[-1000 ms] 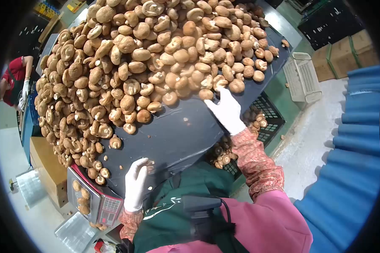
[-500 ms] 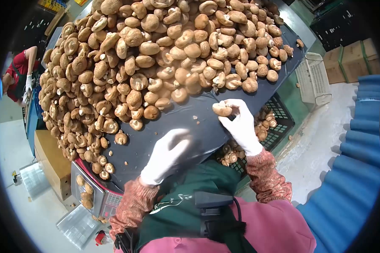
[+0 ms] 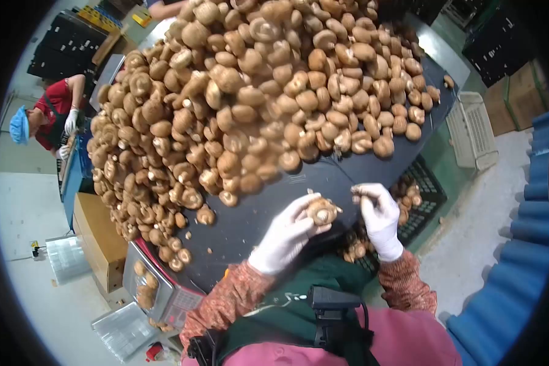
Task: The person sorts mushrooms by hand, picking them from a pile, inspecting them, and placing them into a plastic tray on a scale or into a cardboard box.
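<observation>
My left hand (image 3: 287, 236), in a white glove, grips a brown shiitake mushroom (image 3: 322, 211) with its pale underside and stem partly showing. To the right, my gloved right hand (image 3: 379, 221) is closed in a pinch on a small brown piece (image 3: 355, 194), which looks like a bit of mushroom stem. A gap separates the two hands. Both are over the near edge of the dark-covered table (image 3: 250, 215). Beyond them rises a large heap of shiitake mushrooms (image 3: 244, 113).
Below the table's right edge stands a dark crate (image 3: 432, 194) holding mushrooms. A pale basket (image 3: 474, 131) lies farther right. At left are a scale (image 3: 180, 303) with packed mushrooms (image 3: 145, 287) and a cardboard box (image 3: 97, 235). A person in red (image 3: 60, 113) works beyond.
The mushroom is now in my left hand, which was empty and blurred; my right hand held one and now pinches a small piece. The hands came closer together, and the view shifted.
</observation>
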### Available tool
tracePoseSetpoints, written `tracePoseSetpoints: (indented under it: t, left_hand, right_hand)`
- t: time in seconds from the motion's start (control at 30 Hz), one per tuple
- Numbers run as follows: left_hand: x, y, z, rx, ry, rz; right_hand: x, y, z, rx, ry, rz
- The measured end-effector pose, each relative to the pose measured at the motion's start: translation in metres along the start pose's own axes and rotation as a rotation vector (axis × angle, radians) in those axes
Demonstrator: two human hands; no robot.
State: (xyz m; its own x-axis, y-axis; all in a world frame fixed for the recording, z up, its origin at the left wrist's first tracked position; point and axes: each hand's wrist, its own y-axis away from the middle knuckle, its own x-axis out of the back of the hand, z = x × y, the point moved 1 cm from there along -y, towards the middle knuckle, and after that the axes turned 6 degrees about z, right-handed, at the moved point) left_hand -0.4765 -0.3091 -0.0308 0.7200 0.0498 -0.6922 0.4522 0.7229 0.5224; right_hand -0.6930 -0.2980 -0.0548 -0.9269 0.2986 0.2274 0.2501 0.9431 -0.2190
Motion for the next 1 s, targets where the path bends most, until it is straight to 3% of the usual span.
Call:
tracePoseSetpoints:
  t: [0.13,0.17,0.23,0.37,0.43,0.5,0.57,0.63,0.67,0.77,0.83,0.87,0.9,0.93,1.0]
  left_hand:
    - [0.0,-0.001,-0.003,-0.04,0.061,-0.007]
    - [0.001,0.0,-0.003,-0.045,0.07,-0.019]
    - [0.002,0.003,0.0,-0.035,0.086,0.026]
    - [-0.005,0.005,0.008,-0.061,0.119,-0.016]
    - [-0.003,0.003,0.004,-0.067,0.088,-0.023]
    - [-0.005,0.003,-0.001,-0.025,-0.242,0.016]
    - [-0.003,0.002,-0.015,0.043,-0.394,-0.055]
    - [-0.022,0.006,-0.008,0.25,-0.781,-0.075]
    - [0.011,0.004,-0.038,0.122,-0.729,-0.181]
    - [0.032,0.001,-0.056,0.04,-0.975,-0.2]
    - [0.025,-0.002,-0.048,0.057,-0.95,-0.146]
    - [0.018,-0.001,-0.041,0.069,-0.94,-0.117]
    - [0.006,0.001,-0.034,0.124,-0.868,-0.027]
    - [0.004,0.002,-0.032,0.12,-0.864,-0.018]
    - [0.006,0.002,-0.033,0.096,-0.856,-0.015]
  right_hand:
    - [-0.011,0.001,-0.03,-0.066,-0.008,-0.261]
    - [-0.016,0.001,-0.026,0.033,-0.061,-0.209]
    - [-0.016,0.001,-0.022,0.021,-0.067,-0.114]
    - [-0.003,0.001,-0.016,-0.22,-0.154,-0.073]
    - [0.0,-0.001,-0.022,-0.142,-0.129,-0.163]
    - [0.001,-0.004,-0.041,0.012,-0.101,-0.239]
    - [0.009,-0.001,-0.037,0.232,0.155,-0.429]
    - [0.025,0.008,-0.022,0.055,0.085,-0.521]
    - [0.037,0.006,-0.018,0.01,0.18,-0.548]
    - [0.075,0.0,0.012,0.031,0.872,-0.697]
    - [0.08,-0.017,0.025,-0.009,0.624,-0.202]
    - [0.076,-0.032,0.036,-0.227,0.615,-0.075]
    - [0.072,-0.047,0.045,-0.279,0.714,0.045]
    - [0.066,-0.055,0.069,-0.095,0.767,0.187]
    - [0.052,-0.074,0.099,-0.227,0.715,0.185]
